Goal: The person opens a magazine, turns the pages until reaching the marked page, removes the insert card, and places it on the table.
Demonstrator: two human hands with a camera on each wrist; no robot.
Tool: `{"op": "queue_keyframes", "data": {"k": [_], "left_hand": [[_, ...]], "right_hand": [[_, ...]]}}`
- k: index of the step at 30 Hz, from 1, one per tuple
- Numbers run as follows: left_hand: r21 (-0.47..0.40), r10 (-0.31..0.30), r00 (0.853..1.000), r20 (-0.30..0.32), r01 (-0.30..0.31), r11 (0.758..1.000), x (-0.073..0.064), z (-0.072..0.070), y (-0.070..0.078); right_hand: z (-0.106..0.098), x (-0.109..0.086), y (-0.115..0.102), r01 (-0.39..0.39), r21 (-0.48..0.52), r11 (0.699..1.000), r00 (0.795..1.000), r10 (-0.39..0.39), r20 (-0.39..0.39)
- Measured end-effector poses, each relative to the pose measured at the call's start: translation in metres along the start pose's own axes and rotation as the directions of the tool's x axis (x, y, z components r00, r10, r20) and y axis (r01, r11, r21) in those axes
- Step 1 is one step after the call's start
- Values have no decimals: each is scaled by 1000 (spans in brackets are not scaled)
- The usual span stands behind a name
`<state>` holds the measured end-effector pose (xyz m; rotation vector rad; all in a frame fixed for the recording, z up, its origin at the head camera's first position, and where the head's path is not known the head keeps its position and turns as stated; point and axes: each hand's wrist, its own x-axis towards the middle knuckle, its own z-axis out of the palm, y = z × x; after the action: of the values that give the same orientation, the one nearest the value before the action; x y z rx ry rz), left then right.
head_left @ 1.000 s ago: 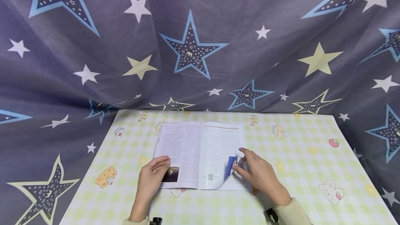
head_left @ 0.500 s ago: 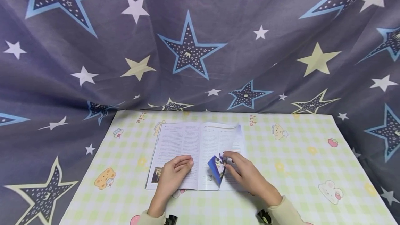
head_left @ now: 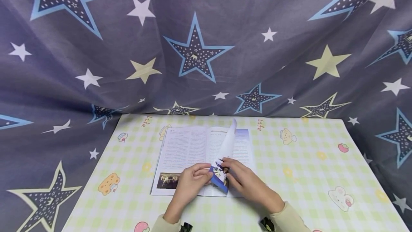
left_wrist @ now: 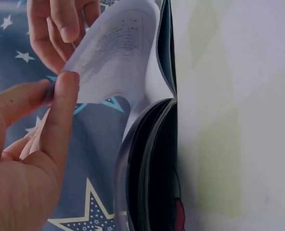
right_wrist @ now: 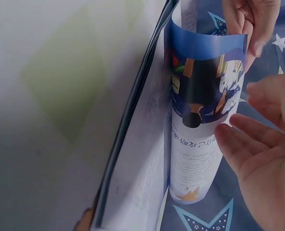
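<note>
An open magazine (head_left: pixel 180 142) lies on the table, text on both sides and a dark photo of horses at its lower left. One page (head_left: pixel 226 144) from its right half stands curled up, its underside showing a blue picture. My left hand (head_left: pixel 190 182) pinches the edge of that page between thumb and index finger, seen close in the left wrist view. On the page's other side is my right hand (head_left: pixel 248 180), thumb and fingers spread apart. In the right wrist view its fingertips (right_wrist: pixel 224 131) lie right at the printed face of the curled page.
A pale green checked cloth (head_left: pixel 305 174) with cartoon prints covers the table. Behind it and to both sides hangs a dark star-patterned curtain (head_left: pixel 257 56). Black bands (head_left: pixel 267 223) show at both wrists.
The right hand has moved left, lifting and curling the page across. My left hand has come right from the magazine's left side to the page's edge and now pinches it.
</note>
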<state>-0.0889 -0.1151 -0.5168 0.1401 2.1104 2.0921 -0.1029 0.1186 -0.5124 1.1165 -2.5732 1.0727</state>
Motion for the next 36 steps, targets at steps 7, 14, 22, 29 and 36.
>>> {"op": "queue_keyframes", "data": {"k": [7, 14, 22, 29, 36], "left_hand": [[23, -44, 989, -141, 47, 999, -5, -22, 0], [89, -78, 934, -348, 116, 989, -24, -74, 0], [148, -136, 855, -500, 239, 960, -47, -112, -1], [217, -123, 804, -581, 299, 929, -51, -119, -3], [214, -130, 820, -558, 293, 932, -46, -114, 1]], "right_hand": [[0, 2, -4, -53, -19, 998, 998, 54, 22], [7, 5, -3, -46, -165, 985, 989, 69, 133], [22, 14, -8, 76, -318, 945, 930, 48, 365], [26, 14, -9, 84, -363, 928, 923, 64, 379], [22, 11, -6, 90, -328, 940, 923, 45, 382]]}}
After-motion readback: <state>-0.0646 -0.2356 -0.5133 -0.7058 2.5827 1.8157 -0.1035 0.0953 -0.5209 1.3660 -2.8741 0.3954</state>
